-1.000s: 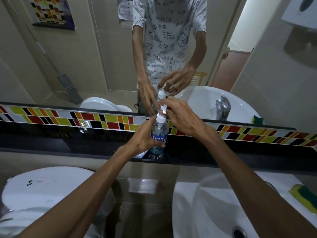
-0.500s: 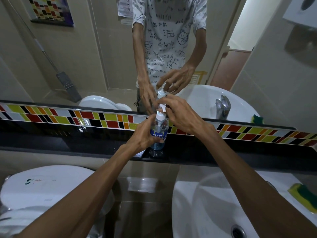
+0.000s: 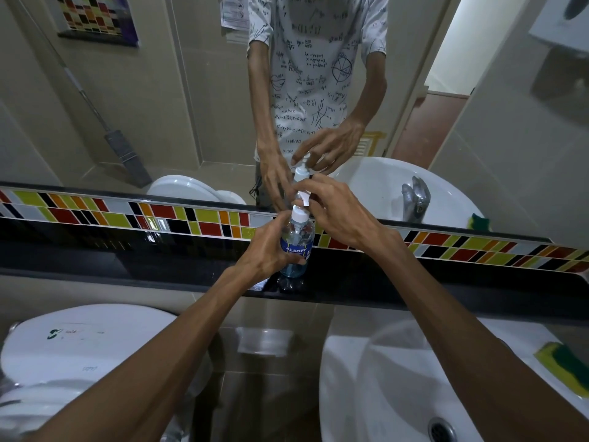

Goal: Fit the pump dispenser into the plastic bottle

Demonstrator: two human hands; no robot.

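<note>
Plastic bottle (image 3: 296, 240), mid-frame, looks light and slick; my left hand (image 3: 266, 250) wraps its body, my right hand (image 3: 338, 212) pinches the pump (image 3: 301, 208).

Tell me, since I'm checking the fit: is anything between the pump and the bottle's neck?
Nothing visible. The pump dispenser already sits on the plastic bottle, held by the right hand, while the left hand grips the body.

glossy black ledge (image 3: 366, 275) below mirror | on it: plastic bottle (image 3: 296, 244), upright
</note>
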